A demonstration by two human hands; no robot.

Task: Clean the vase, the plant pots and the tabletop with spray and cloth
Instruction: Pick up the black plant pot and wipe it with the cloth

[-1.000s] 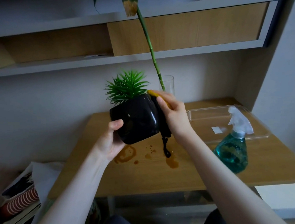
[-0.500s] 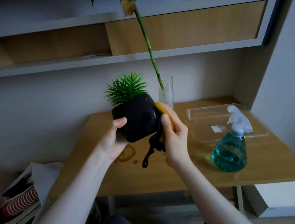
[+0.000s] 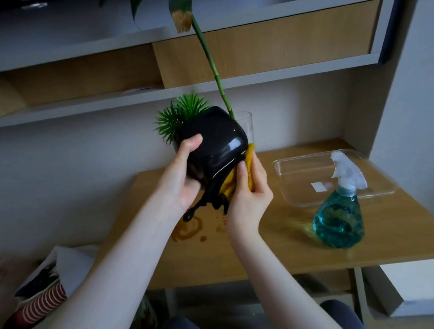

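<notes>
My left hand [image 3: 183,177] grips a glossy black plant pot [image 3: 217,141] with a spiky green plant [image 3: 178,116], held tilted above the wooden tabletop [image 3: 269,246]. My right hand [image 3: 249,200] presses a yellow cloth [image 3: 238,181] with a black dangling edge against the pot's lower right side. Behind the pot stands a clear glass vase [image 3: 247,130] holding a long green stalk [image 3: 211,60]. Brown stains [image 3: 190,227] mark the tabletop under my hands. A teal spray bottle [image 3: 340,213] with a white trigger stands at the right.
A clear plastic tray [image 3: 301,171] lies behind the spray bottle. Wooden shelves [image 3: 245,52] run along the wall above. A bag with striped items [image 3: 41,303] sits on the floor at the lower left. My knees are under the table's front edge.
The pot has tipped further, its base now turned toward me. My right hand with the cloth has slid from the pot's upper side down to its lower right side.
</notes>
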